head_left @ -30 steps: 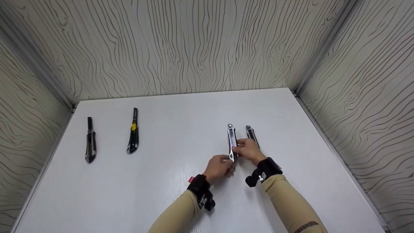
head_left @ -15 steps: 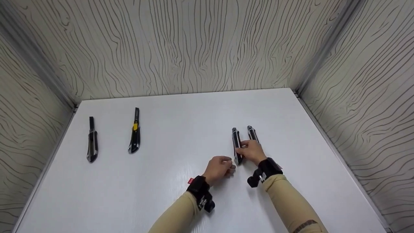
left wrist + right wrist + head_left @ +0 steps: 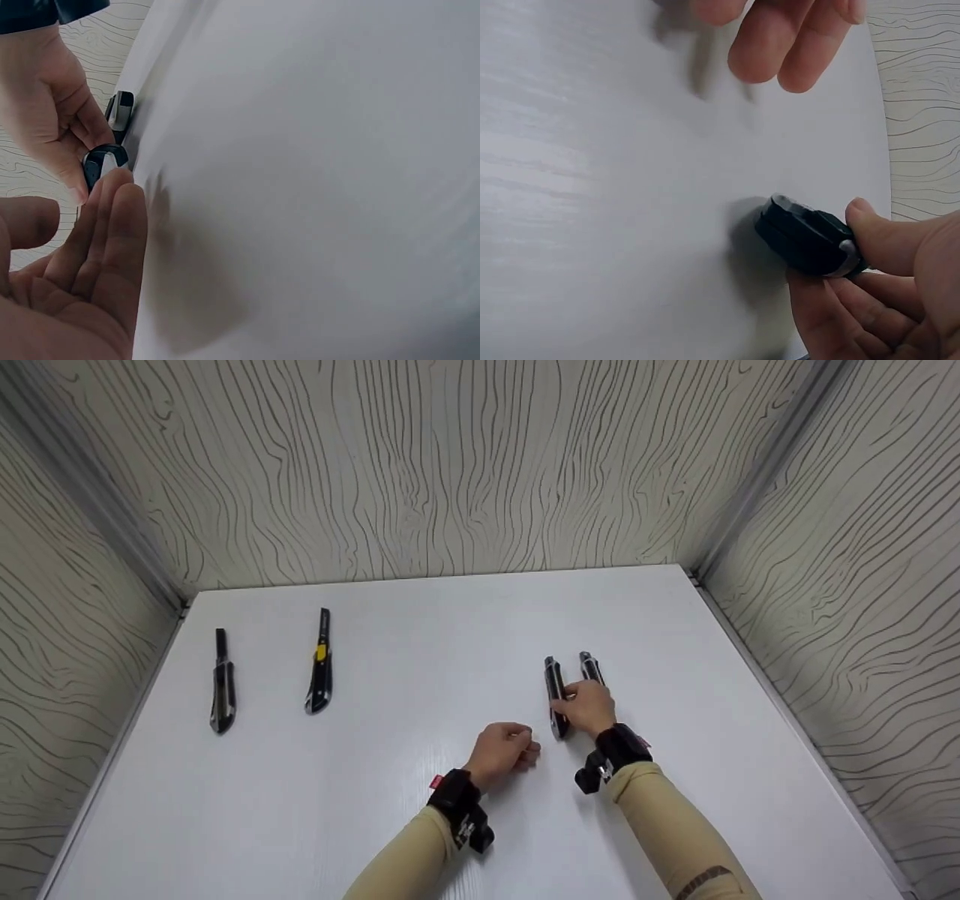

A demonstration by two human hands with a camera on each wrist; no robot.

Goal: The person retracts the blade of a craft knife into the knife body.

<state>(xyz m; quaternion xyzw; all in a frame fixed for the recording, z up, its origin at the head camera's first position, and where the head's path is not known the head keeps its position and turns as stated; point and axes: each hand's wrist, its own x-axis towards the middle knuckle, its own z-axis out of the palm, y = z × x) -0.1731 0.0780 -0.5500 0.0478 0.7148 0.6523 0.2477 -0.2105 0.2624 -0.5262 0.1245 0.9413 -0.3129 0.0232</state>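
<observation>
My right hand [image 3: 591, 709] pinches a black and silver utility knife [image 3: 555, 686] between thumb and fingers, its tip pointing toward the back of the table. Its rounded butt end shows in the right wrist view, where the knife [image 3: 806, 236] is close over the white surface. Just right of it lies a second utility knife [image 3: 590, 666], its lower part hidden behind the right hand. My left hand [image 3: 496, 751] holds nothing; its fingers are loosely bent near the butt of the pinched knife. In the left wrist view the thumb stands apart from the left fingers [image 3: 120, 232].
Two more utility knives with blade ends extended lie at the left: a black and silver one [image 3: 223, 690] and a black one with a yellow slider [image 3: 319, 682]. The white table [image 3: 420, 660] is bounded by wood-patterned walls [image 3: 450, 472] at the back and sides.
The utility knife in my right hand has turned over from its silvery face to its dark face. My left hand has let go of its butt end and drawn slightly away.
</observation>
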